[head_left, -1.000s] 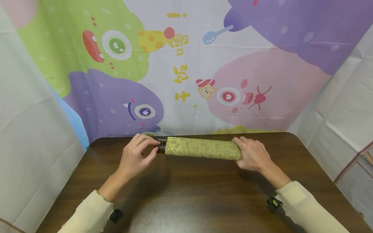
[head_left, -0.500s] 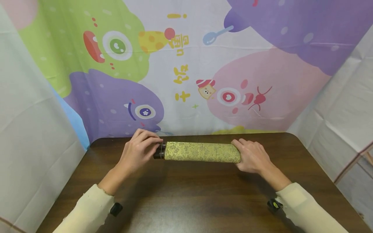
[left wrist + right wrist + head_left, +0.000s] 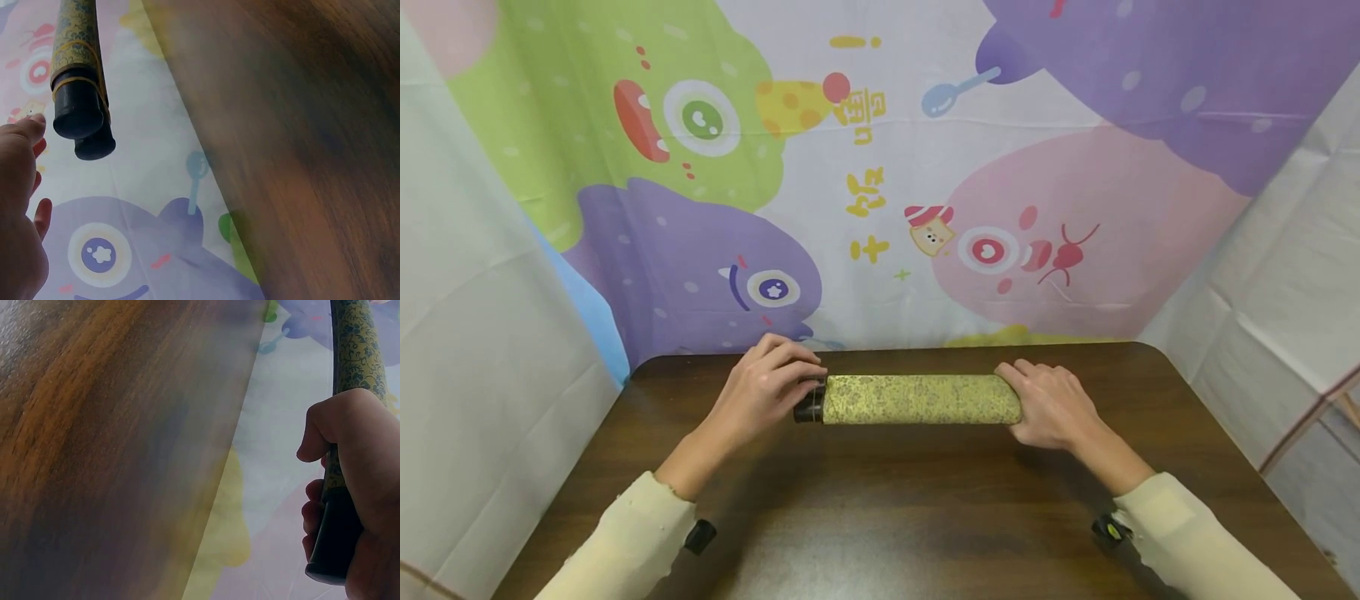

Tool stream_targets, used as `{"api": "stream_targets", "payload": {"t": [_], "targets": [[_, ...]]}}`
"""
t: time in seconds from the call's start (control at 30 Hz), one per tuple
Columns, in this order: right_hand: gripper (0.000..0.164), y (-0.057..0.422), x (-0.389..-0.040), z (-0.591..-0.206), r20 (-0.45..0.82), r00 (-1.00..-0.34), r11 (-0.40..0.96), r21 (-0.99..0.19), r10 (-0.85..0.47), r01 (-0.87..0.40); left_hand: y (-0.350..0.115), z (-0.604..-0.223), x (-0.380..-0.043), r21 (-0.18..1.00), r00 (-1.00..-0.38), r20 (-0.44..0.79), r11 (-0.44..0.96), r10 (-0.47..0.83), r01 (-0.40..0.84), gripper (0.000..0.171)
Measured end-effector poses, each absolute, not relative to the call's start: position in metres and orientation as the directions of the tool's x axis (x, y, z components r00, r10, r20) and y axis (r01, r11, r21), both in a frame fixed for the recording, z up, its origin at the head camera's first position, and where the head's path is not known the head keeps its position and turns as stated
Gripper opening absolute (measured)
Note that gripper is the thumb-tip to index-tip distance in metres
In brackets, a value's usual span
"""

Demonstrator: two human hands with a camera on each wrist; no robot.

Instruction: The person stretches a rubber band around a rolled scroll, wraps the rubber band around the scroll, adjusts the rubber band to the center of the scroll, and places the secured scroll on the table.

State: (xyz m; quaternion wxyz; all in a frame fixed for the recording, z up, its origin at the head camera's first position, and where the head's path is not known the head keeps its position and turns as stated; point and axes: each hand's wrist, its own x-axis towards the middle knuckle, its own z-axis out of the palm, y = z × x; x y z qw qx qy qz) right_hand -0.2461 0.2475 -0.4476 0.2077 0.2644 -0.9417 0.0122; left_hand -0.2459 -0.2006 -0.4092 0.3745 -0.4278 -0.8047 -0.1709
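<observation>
A rolled scroll [image 3: 921,400], patterned in yellow-green with dark knobs, is held level above the table. My right hand [image 3: 1051,404] grips its right end; in the right wrist view the thumb and fingers wrap round the patterned roll [image 3: 359,353] and its dark knob [image 3: 334,544]. At the left end, my left hand [image 3: 767,385] has its bent fingers by the dark knobs [image 3: 808,408], partly covering them. The left wrist view has two knobs side by side, a thin elastic band [image 3: 78,79] looped over them, and the left thumb [image 3: 28,128] beside them with a gap.
Below is a dark wood table [image 3: 880,508]. A cartoon-printed cloth [image 3: 865,300] hangs behind its far edge, with pale fabric [image 3: 482,317] along the left and more on the right. Each sleeve bears a small black device near the cuff.
The scroll has levelled out, its left end coming down and slightly nearer. My left fingers have shifted right, over the upper knob. The right hand keeps its grip and has barely moved.
</observation>
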Motion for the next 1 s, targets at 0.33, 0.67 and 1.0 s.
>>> {"api": "stream_targets", "payload": {"t": [0.33, 0.67, 1.0], "targets": [[0.067, 0.2474, -0.2432, -0.4439, 0.383, -0.774, 0.855, 0.100, -0.504, -0.508, -0.2031, -0.4117, -0.2478, -0.097, -0.341, 0.695, 0.553, 0.633, 0.828, 0.020], [0.068, 0.2476, -0.2410, -0.4424, 0.382, -0.765, 0.849, 0.121, -0.518, -0.515, -0.2005, -0.4080, -0.2488, -0.223, -0.307, 0.654, 0.564, 0.691, 0.795, 0.016], [0.067, 0.2482, -0.2403, -0.4455, 0.393, -0.752, 0.841, 0.117, -0.528, -0.529, -0.1999, -0.4103, -0.2496, -0.310, -0.256, 0.615, 0.527, 0.746, 0.791, 0.017]]}}
